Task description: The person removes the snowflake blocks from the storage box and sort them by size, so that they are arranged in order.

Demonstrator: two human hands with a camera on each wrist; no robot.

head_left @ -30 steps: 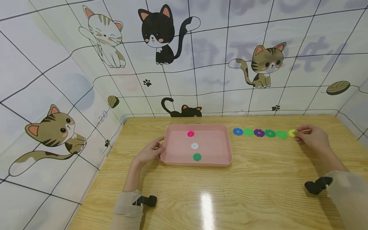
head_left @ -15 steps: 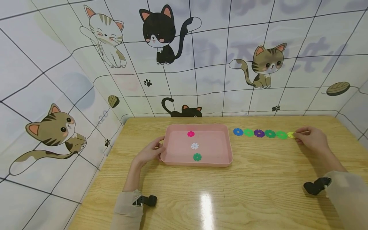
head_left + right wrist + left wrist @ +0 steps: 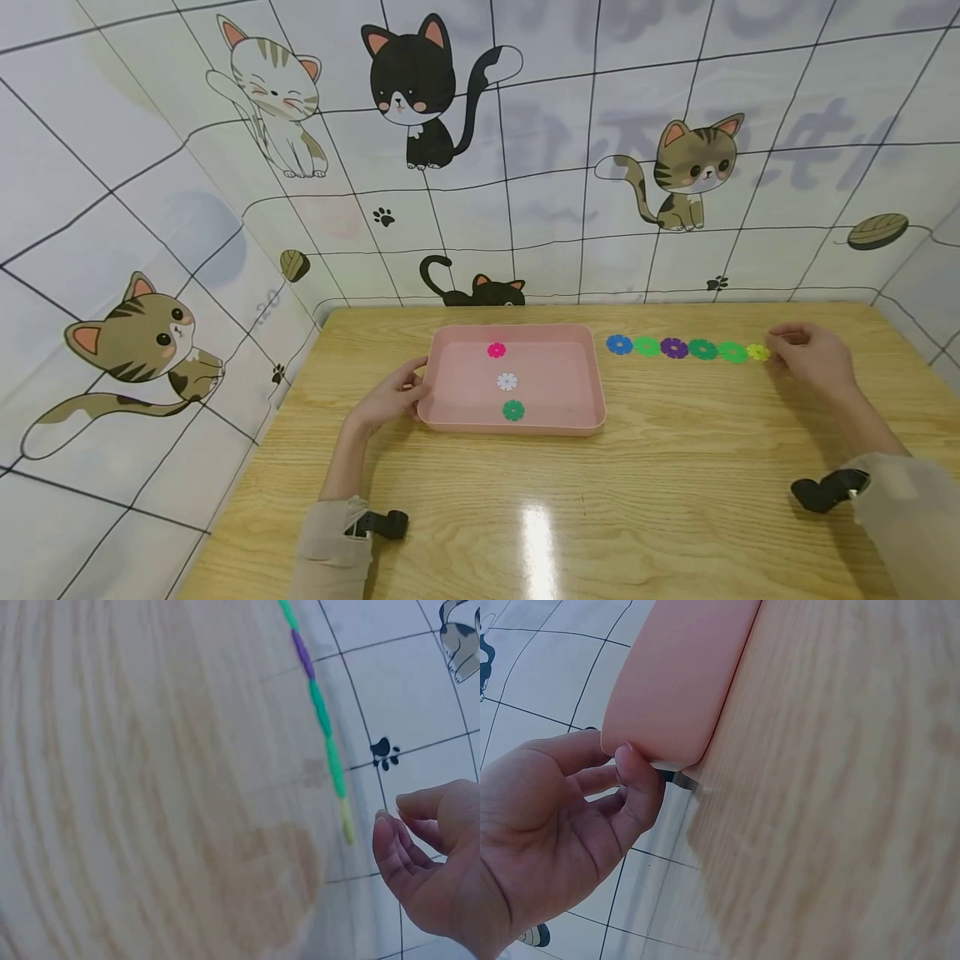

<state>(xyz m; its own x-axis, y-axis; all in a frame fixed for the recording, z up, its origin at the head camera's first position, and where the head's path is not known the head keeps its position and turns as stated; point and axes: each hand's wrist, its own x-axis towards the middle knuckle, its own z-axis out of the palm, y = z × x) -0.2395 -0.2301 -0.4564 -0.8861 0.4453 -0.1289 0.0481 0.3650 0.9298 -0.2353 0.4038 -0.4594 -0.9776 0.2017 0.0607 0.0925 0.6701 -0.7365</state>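
Note:
My left hand (image 3: 386,400) holds the pink tray (image 3: 558,383) at its left side. In the left wrist view the thumb (image 3: 630,761) and index finger meet at the tray's corner. A pink snowflake disc (image 3: 491,350), a white one (image 3: 501,382) and a green one (image 3: 507,412) lie in the tray. To its right runs a row of slotted discs: blue (image 3: 611,344), light green (image 3: 639,347), purple (image 3: 666,348), dark green (image 3: 694,350), light green (image 3: 724,353) and yellow (image 3: 756,358). Just past the yellow end is my right hand (image 3: 816,360), fingertips near each other and holding nothing.
The wooden table (image 3: 600,500) carries a bright light reflection near its front. A wall covering (image 3: 555,208) with printed cats rises behind and at the sides. Black wrist cameras sit on the left sleeve (image 3: 330,542) and right sleeve (image 3: 907,500).
My right hand pressed the yellow disc leftward toward the row's end, then let go of it and drew slightly away. The left hand and the tray have stayed in place.

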